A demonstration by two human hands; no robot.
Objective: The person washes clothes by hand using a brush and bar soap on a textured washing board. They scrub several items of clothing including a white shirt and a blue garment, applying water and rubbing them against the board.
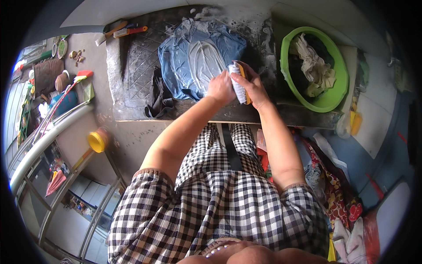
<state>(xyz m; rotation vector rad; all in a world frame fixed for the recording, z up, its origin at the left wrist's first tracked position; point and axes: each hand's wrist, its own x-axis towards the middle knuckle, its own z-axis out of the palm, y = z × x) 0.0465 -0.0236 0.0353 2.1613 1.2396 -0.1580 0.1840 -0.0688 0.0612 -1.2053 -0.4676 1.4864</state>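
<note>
My right hand (253, 86) is closed around a scrub brush (238, 83) with white bristles and an orange-yellow back, its bristles turned towards my left. Beside the bristles is my left hand (222, 86), fingers bent, over the lower right edge of a wet blue garment (174, 56); whether it grips anything cannot be told. The garment, with a pale grey-white middle (205, 61), lies spread on a dark, grooved stone slab (136, 71). Dark crumpled cloth (158, 95) lies left of it, at the slab's near edge.
A green basin (343, 81) with crumpled cream cloth (313, 67) stands on the right. Two more brushes (130, 31) lie at the slab's far left corner. Soap suds (244, 19) spread behind the garment. Metal railing (56, 135) runs at left; clothes (333, 188) hang or lie at lower right.
</note>
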